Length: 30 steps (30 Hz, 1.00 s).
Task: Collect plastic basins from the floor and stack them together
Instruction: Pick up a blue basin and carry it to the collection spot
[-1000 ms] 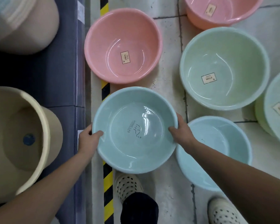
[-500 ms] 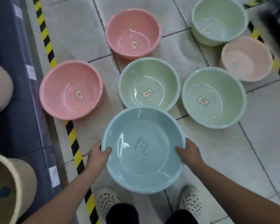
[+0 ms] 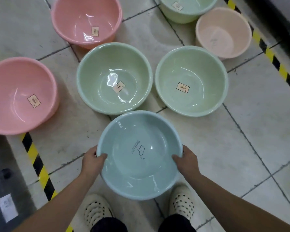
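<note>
Held basin (image 3: 124,178): was pale blue, dark logo.
Centre basin (image 3: 97,77): was pale green.
Left basin (image 3: 10,91): was pink.
Floor tape (image 3: 38,164): was striped yellow and black.
Clogs (image 3: 97,213): were cream, dark-holed.

"HOME LIFE" on blue basin (image 3: 139,174), label (image 3: 183,87) perhaps "CHN SERIES"

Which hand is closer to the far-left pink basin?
Left. The left hand is right of and below the pink basin; the right hand is farther right, across the blue basin.
</note>
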### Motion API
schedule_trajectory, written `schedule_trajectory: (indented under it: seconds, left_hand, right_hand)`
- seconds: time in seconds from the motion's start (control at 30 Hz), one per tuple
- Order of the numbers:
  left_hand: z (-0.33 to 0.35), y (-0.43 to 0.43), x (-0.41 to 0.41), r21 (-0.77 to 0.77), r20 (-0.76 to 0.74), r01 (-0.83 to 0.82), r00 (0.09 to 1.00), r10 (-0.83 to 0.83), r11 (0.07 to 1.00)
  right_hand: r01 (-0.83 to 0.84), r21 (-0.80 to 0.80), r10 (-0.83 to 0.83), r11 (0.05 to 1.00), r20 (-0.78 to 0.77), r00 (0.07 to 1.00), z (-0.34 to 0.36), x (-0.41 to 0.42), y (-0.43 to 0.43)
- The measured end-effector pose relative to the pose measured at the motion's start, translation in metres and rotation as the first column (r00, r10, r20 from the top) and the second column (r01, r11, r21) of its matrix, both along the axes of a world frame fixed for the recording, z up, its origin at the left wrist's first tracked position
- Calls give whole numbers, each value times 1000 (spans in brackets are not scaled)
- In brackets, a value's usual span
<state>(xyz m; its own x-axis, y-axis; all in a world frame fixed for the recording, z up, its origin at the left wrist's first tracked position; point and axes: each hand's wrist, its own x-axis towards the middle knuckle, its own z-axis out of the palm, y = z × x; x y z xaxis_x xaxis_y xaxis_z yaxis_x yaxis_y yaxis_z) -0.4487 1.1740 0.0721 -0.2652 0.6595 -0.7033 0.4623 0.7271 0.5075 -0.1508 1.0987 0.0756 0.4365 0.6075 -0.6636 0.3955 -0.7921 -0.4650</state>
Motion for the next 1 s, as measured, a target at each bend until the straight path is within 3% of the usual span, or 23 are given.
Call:
schedule_trajectory:
  seconds: [0.2,0.37,0.67,0.83,1.0]
  left_hand:
    - [-36,-4,11,19,-15,74,997,-73,997]
    - [-65,-8,15,-8,-36,14,999,-14,1000]
    - [-74,-10,20,-31,-3,22,1000,-22,999]
    - [-13,-17,40,16,8,12,1000,-12,1000]
    - [108,-4,98,54,69,38,997,-42,998]
  right_hand:
    - [40,-22,-39,999,21,999,-47,-3,-19]
    - [58,-67,-57,996,21,998,-76,-5,-23]
    - [105,-28,-108,994,-96,990,-83,1,-27]
    - [216,18,-210,976,-178,961,-25,19,-44]
    - [412,25,-391,911,-262,882,92,61,-54]
